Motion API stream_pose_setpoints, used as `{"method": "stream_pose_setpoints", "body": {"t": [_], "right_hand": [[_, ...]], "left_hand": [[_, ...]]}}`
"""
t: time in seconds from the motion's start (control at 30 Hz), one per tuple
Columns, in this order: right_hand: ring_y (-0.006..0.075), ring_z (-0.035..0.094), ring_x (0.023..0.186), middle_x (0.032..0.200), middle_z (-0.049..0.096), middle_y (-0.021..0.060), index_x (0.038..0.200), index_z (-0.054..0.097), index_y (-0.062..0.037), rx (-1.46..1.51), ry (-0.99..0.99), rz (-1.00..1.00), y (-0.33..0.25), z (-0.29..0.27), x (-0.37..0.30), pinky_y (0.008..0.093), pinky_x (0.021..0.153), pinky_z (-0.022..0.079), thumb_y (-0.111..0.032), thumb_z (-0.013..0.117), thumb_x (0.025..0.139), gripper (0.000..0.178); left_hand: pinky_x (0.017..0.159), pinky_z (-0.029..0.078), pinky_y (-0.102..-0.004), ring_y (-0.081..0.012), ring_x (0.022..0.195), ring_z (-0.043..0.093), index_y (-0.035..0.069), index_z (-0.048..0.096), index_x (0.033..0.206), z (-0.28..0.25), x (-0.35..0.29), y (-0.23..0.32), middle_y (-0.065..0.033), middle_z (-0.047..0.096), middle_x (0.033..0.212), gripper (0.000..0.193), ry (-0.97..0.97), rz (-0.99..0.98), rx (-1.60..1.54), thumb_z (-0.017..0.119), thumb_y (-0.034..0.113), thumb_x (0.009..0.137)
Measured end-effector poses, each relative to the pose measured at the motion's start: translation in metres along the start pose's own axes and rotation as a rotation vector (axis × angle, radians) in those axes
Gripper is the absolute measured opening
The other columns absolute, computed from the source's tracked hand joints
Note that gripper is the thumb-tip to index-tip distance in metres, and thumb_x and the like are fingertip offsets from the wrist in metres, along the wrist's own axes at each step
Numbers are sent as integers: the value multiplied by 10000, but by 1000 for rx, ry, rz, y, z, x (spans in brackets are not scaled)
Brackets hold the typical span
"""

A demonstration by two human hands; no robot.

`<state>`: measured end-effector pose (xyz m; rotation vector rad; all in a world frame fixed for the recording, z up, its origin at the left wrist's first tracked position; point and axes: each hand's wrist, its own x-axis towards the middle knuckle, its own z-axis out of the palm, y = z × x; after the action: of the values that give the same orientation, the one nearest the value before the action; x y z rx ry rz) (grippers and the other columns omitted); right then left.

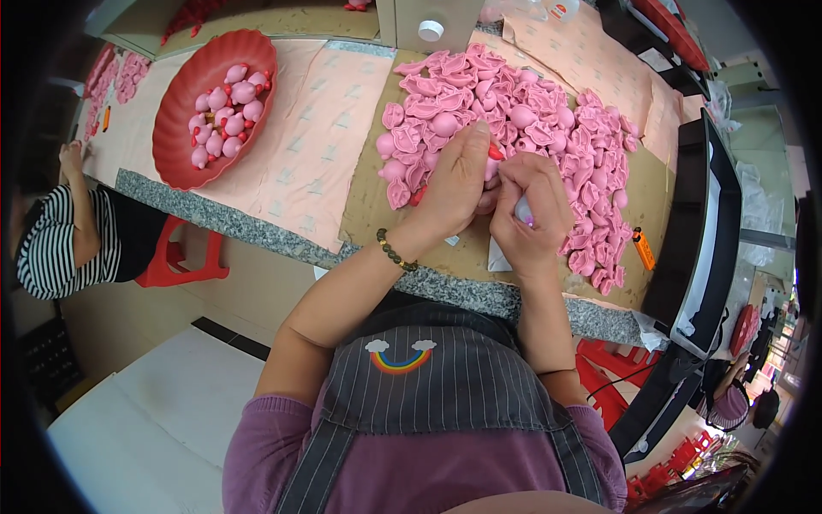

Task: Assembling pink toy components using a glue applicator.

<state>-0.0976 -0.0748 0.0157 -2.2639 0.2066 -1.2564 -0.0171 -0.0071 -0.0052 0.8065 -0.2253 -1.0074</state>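
Both my hands meet over the near edge of a pile of pink moulded pieces (591,167), some ruffled, some round. My left hand (454,184), with a dark beaded bracelet (396,250) at the wrist, is closed around a small pink piece with red parts (494,158). Curled close beside it, my right hand (538,201) grips a slim tool with a pale, purplish end (523,211); its tip is hidden by the fingers. Where tool and piece meet cannot be made out. A white paper-like scrap (498,257) lies below my hands.
A scalloped red bowl (174,111) at the left holds several pink-and-red pieces (224,120). An orange, black-ended tool (643,248) lies right of the pile, near a black tray (723,171). A red stool (184,257) and another person in stripes (73,231) are at the left.
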Motion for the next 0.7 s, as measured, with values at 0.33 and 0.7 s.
{"method": "stream_pose_setpoints", "body": {"t": [0.33, 0.7], "right_hand": [[224, 586, 665, 754, 579, 145, 785, 591, 47, -60, -9, -83, 5, -2, -1, 283, 591, 479, 173, 579, 658, 180], [229, 590, 639, 726, 582, 136, 773, 603, 23, -5, 26, -19, 2, 1, 0, 284, 557, 478, 152, 598, 639, 186]], "left_hand": [[490, 351, -186, -37, 577, 410, 57, 519, 827, -5, 3, -7, 13, 474, 673, 326, 16, 63, 166, 381, 321, 958], [489, 342, -241, -66, 569, 383, 51, 468, 766, -6, 8, -12, 8, 410, 628, 344, 36, 182, 313, 306, 271, 974]]}}
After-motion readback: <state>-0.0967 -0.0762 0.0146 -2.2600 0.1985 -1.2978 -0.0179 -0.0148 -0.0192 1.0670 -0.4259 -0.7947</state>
